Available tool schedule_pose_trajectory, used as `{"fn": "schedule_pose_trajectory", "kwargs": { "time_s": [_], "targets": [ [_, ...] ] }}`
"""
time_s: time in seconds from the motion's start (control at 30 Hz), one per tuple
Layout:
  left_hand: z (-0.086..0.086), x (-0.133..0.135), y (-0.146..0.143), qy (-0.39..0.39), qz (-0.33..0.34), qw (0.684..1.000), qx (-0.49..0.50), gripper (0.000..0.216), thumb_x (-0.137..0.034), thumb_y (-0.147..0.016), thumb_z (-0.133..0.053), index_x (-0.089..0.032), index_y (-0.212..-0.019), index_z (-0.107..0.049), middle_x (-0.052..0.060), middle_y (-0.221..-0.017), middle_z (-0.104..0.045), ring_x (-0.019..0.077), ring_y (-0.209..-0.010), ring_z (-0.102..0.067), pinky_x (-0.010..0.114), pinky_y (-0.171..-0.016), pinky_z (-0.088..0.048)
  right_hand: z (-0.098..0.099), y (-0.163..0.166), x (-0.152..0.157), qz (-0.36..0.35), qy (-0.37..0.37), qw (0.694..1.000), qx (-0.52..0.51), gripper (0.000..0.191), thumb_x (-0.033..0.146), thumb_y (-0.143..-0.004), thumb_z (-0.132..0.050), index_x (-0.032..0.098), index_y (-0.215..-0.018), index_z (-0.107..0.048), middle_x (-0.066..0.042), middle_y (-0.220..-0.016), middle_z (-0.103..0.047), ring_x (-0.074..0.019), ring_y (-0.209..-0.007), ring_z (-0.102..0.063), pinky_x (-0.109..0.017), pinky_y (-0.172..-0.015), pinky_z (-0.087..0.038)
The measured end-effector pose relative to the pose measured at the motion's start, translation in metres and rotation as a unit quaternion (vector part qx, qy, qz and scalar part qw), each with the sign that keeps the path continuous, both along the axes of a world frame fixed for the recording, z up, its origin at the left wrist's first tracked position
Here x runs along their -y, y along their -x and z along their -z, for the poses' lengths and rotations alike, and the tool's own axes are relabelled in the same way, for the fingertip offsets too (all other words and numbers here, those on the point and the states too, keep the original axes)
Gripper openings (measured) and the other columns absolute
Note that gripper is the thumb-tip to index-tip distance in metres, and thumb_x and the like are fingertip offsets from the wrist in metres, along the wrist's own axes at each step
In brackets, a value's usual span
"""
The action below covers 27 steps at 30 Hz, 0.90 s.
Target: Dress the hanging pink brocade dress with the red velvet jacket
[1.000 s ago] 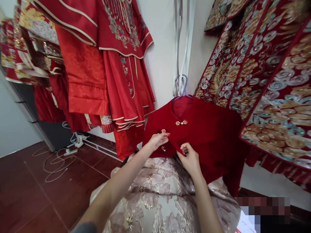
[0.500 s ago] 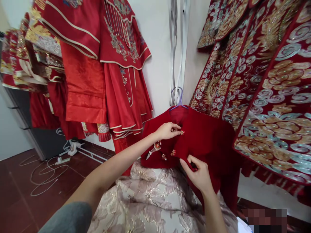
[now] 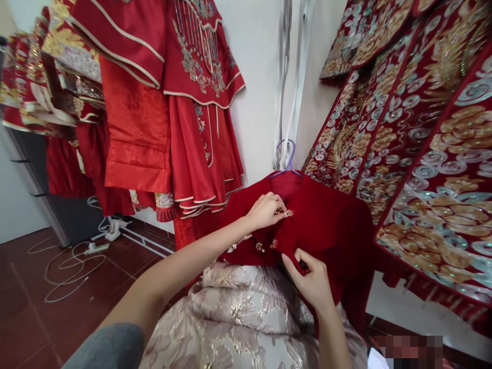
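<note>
A dark red velvet jacket (image 3: pixel 326 215) hangs from a purple hanger (image 3: pixel 289 165) in front of me. My left hand (image 3: pixel 268 209) is closed in a pinch at a jewelled button (image 3: pixel 289 213) near the jacket's neck opening. Lower down, my right hand (image 3: pixel 309 277) pinches the front edge of the jacket between thumb and fingers. Between the hands sits another jewelled button (image 3: pixel 274 244), and beside it a pearly flower-shaped ornament (image 3: pixel 260 247). My left forearm partly covers a longer jewelled brooch (image 3: pixel 239 243).
Pale floral brocade cloth (image 3: pixel 238 302) bulges below the jacket. Red embroidered garments (image 3: pixel 200 143) hang at left, and a heavily beaded red garment (image 3: pixel 423 169) at right. White cables (image 3: pixel 77 266) lie on the dark tiled floor. White straps (image 3: pixel 286 77) hang above the hanger.
My left hand has closed more tightly at the upper button, its fingers drawn over the edge. The right hand keeps its pinch with little movement. The view has shifted slightly.
</note>
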<state>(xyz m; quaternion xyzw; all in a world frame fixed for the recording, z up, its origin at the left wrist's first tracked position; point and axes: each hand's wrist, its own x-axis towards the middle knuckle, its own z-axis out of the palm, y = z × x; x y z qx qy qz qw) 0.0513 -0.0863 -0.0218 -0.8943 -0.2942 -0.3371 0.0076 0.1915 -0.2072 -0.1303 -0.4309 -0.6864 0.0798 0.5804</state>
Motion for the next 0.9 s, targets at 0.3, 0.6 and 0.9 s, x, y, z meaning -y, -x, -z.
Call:
{"fn": "schedule_pose_trajectory", "kwargs": {
  "time_s": [0.3,0.6,0.9],
  "targets": [
    [0.004,-0.014,-0.007,-0.030,0.011,0.998,-0.056,0.015,-0.033,-0.079,-0.065,-0.018,-0.081,-0.060,-0.002,-0.081,-0.067,0.0150,-0.089,-0.061,0.045,-0.114,-0.017,-0.004,0.004,0.010,0.004,0.044,0.999,0.024,0.036,0.038,-0.084,-0.058,0.019,-0.064,-0.035,0.007,-0.057,-0.030,-0.0062,-0.050,-0.032,-0.019,-0.052,-0.031],
    [0.001,-0.001,-0.003,-0.173,-0.036,0.974,-0.143,0.019,-0.027,-0.094,-0.036,-0.016,-0.097,-0.051,0.000,-0.078,-0.065,0.0147,-0.075,-0.064,0.044,-0.114,-0.015,-0.007,0.012,-0.003,-0.034,0.004,0.995,-0.094,0.041,0.042,-0.085,-0.059,0.021,-0.118,-0.048,-0.010,-0.121,-0.056,-0.0182,-0.109,-0.056,-0.034,-0.094,-0.048],
    [0.007,-0.007,0.009,-0.121,-0.203,0.890,-0.390,0.023,-0.022,-0.084,-0.046,-0.013,-0.082,-0.068,0.011,-0.090,-0.072,0.0225,-0.084,-0.066,0.045,-0.107,-0.020,-0.054,0.029,-0.077,-0.051,0.093,0.993,-0.048,0.082,0.067,-0.086,-0.037,0.016,-0.148,-0.021,-0.017,-0.154,-0.017,-0.0253,-0.143,-0.014,-0.048,-0.115,-0.019]
  ]
}}
